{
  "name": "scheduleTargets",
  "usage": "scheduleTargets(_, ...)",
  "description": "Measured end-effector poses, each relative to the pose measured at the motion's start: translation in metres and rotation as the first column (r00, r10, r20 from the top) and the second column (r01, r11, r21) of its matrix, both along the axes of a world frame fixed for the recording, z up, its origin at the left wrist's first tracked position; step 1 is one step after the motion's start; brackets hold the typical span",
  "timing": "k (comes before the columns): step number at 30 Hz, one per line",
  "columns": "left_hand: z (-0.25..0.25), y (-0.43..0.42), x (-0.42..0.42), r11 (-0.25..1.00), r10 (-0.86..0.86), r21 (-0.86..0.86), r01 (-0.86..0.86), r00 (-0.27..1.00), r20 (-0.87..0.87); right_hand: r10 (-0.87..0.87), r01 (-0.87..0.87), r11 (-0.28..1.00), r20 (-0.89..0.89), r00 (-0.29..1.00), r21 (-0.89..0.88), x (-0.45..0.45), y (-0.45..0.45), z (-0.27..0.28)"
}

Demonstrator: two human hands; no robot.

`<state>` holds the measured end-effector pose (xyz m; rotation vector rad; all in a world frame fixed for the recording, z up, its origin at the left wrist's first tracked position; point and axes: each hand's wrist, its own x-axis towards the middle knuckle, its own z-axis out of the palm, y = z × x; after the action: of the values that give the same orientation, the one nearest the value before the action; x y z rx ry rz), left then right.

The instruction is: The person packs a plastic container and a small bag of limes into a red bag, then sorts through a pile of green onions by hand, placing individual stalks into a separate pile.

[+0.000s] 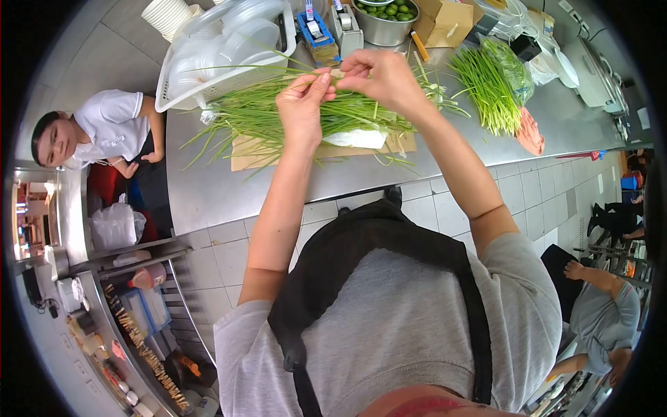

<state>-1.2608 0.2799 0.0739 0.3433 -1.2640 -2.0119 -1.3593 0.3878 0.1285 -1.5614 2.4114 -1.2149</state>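
Both hands meet above a spread pile of long green stalks [257,115] on a steel counter [201,201]. My left hand [306,104] is closed, thumb pressed to fingers, on thin green stalks whose ends stick out to the left. Close beside it, my right hand [379,78] pinches at the same stalks with thumb and fingertips. Brown cardboard [253,160] lies beneath the pile, with a white wrapper [358,138] near its front. A neater bunch of green stalks [483,87] rests farther right.
A white basket [165,90] of clear plastic lids stands back left. Behind are tape dispensers [316,35], a metal pot [388,31] of green fruit and a cardboard box [445,24]. One person [118,125] is at the left; another [604,313] is at the right.
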Motion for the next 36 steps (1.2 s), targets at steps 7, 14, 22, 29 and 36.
scheduleTargets(7,0.003,-0.005,0.003,0.990,-0.023,0.136,0.026,1.000,-0.021,0.026,-0.030,0.999,0.143,0.989,0.032,-0.010,0.005,-0.004)
scheduleTargets(14,0.000,0.004,-0.003,0.995,-0.059,0.081,0.057,0.998,0.028,0.152,-0.151,0.988,-0.030,0.988,0.035,-0.008,0.013,-0.016)
scheduleTargets(22,-0.004,-0.007,-0.009,0.997,0.074,0.041,-0.071,0.995,-0.064,-0.030,0.042,0.990,-0.094,0.995,0.134,-0.023,0.069,-0.018)
scheduleTargets(29,-0.012,-0.064,0.012,0.169,0.730,-0.970,-0.173,0.683,0.005,-0.408,0.540,0.831,-0.514,0.754,0.131,-0.115,0.161,-0.050)
scheduleTargets(36,-0.030,-0.077,0.042,0.127,0.758,-0.991,0.033,0.641,0.119,-0.555,0.815,0.496,-0.612,0.562,0.298,-0.154,0.208,-0.050)
